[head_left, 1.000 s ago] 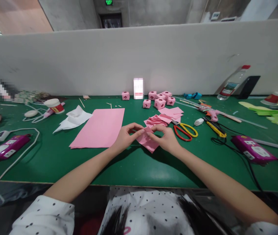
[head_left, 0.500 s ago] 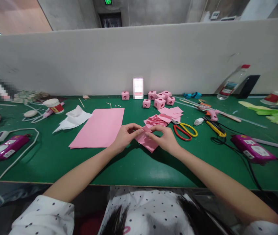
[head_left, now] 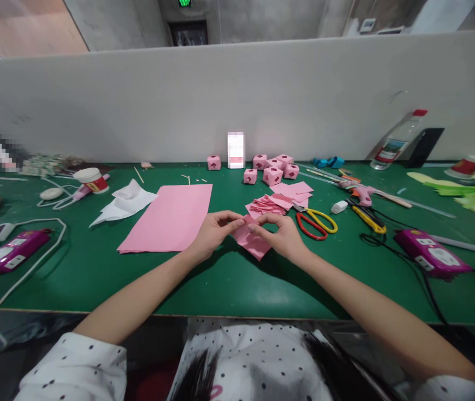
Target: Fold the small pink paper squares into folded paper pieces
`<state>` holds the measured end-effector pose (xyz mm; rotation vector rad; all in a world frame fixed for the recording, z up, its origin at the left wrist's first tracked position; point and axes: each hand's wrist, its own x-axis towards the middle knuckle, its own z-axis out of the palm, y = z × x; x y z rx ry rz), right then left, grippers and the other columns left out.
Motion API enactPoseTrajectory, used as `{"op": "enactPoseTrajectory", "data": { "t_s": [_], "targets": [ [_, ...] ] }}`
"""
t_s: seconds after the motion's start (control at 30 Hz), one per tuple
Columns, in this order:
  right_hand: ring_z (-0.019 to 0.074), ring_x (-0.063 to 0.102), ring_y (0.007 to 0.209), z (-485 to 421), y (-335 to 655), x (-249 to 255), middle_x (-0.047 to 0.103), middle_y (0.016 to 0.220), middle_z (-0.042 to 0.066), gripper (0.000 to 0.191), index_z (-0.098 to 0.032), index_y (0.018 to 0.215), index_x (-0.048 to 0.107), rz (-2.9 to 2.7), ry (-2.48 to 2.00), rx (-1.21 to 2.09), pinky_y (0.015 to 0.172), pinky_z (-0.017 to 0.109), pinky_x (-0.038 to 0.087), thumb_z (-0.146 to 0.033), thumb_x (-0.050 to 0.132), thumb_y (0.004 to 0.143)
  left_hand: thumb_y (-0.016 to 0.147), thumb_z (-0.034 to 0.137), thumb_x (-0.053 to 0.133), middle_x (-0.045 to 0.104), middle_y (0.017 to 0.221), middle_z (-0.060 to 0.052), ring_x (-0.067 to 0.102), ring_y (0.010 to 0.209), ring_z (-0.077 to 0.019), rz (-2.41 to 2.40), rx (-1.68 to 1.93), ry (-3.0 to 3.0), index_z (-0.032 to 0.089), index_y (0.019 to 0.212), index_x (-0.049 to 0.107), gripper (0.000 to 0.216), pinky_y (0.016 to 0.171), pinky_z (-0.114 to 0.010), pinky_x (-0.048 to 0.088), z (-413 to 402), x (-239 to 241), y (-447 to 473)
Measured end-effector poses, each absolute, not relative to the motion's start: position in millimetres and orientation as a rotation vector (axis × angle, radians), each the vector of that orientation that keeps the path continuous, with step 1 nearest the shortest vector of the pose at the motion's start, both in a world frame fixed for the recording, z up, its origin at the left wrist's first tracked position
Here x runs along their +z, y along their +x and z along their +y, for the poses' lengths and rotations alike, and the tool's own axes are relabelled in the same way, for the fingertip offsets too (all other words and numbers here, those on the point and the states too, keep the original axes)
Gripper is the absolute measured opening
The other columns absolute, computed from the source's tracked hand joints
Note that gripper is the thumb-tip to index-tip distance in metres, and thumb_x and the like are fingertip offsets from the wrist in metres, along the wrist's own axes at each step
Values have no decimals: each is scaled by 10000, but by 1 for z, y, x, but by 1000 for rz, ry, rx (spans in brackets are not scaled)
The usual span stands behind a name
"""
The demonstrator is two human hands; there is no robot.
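Observation:
A small piece of pink paper [head_left: 255,244] is held between my two hands, tilted above the green table. My left hand [head_left: 216,231] pinches its upper left edge between thumb and fingers. On the opposite edge, the thumb and fingers of my right hand [head_left: 281,236] are closed, partly covering the paper. Just beyond lies a pile of folded pink paper pieces [head_left: 266,205], with flat pink squares [head_left: 298,192] behind it. Scissors [head_left: 316,224] with red and yellow handles rest beside my right hand. Left of my left hand are large pink sheets [head_left: 170,217].
Several pink paper cubes [head_left: 272,176] stand near the partition, beside a lit phone [head_left: 236,150]. To the right are a utility knife [head_left: 369,219], a pink glue gun [head_left: 363,195], a purple device [head_left: 432,254] and a bottle [head_left: 392,147]. A white tissue [head_left: 126,201] and paper cup [head_left: 92,181] are left.
Both hands stay almost still, pinching the same pink paper. Nothing else on the table has visibly moved.

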<state>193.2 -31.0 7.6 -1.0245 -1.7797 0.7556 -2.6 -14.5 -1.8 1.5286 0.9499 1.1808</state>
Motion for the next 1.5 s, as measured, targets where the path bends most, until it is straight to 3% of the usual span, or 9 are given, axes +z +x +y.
{"op": "enactPoseTrajectory", "data": {
  "t_s": [0.33, 0.97, 1.23, 1.5],
  "targets": [
    [186, 653, 713, -32, 194, 10, 715, 731, 38, 329, -179, 734, 706, -1783, -1026, 779, 720, 304, 491, -500, 688, 806, 723, 429, 777, 758, 918, -59, 658, 882, -209, 954, 1180, 1511, 192, 862, 771, 275, 828, -337, 503, -14, -2, -3],
    [171, 646, 703, -29, 194, 8, 729, 730, 38, 320, -169, 724, 709, -1871, -1006, 867, 700, 288, 473, -469, 671, 829, 765, 420, 743, 736, 913, -72, 658, 843, -187, 892, 1144, 1645, 164, 898, 740, 289, 751, -283, 501, -21, 4, -1],
    [161, 641, 698, -28, 194, 6, 729, 731, 29, 320, -169, 732, 704, -1889, -1007, 933, 682, 273, 455, -475, 680, 822, 738, 418, 761, 720, 789, -49, 625, 710, -158, 933, 1124, 1585, 155, 769, 712, 269, 673, -280, 480, -20, 4, -3],
    [164, 633, 715, -27, 195, 4, 737, 746, 41, 332, -163, 744, 722, -1917, -1004, 961, 696, 275, 446, -482, 678, 822, 776, 425, 715, 695, 770, -37, 602, 711, -148, 931, 1115, 1691, 149, 777, 702, 276, 674, -264, 463, -20, 8, -3]
  ]
}}
